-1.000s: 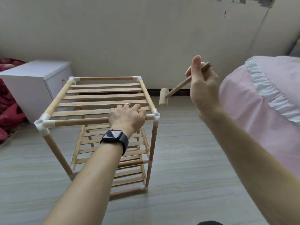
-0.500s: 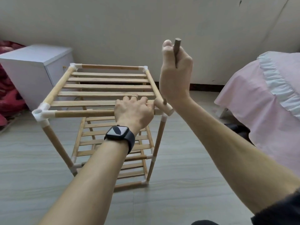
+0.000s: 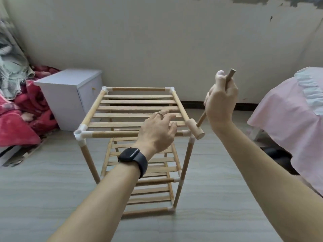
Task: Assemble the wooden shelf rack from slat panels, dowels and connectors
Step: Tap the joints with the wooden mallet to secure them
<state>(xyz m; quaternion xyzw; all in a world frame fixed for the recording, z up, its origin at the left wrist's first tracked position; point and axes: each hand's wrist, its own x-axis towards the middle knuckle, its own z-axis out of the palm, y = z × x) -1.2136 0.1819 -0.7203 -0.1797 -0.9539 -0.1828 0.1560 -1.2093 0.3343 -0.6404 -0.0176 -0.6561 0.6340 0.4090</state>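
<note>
Black watch (image 3: 132, 158) on the left wrist, nearest. Left hand (image 3: 157, 131) is over the near top dowel (image 3: 113, 134) of the rack (image 3: 138, 102), right of its middle. Fingers loose and slightly spread, gripping nothing, ring (image 3: 160, 114) on one finger. Can't tell if the palm touches the dowel. Rack stands upright on the floor (image 3: 43, 180), centre of scene, three slat tiers, white connector (image 3: 81, 134) at the near-left top corner. Mallet (image 3: 194, 129) head sits right at the near-right top corner, covering the connector there. Right hand (image 3: 221, 102) is just right of that corner and above it, fingers curled tight round the mallet handle, thumb up, handle end sticking out the top. Far left: white cabinet (image 3: 70, 91) just beside the rack, red blanket (image 3: 17, 123) left of it. Right: pink bed cover (image 3: 288, 119). Wall (image 3: 157, 41) behind
</note>
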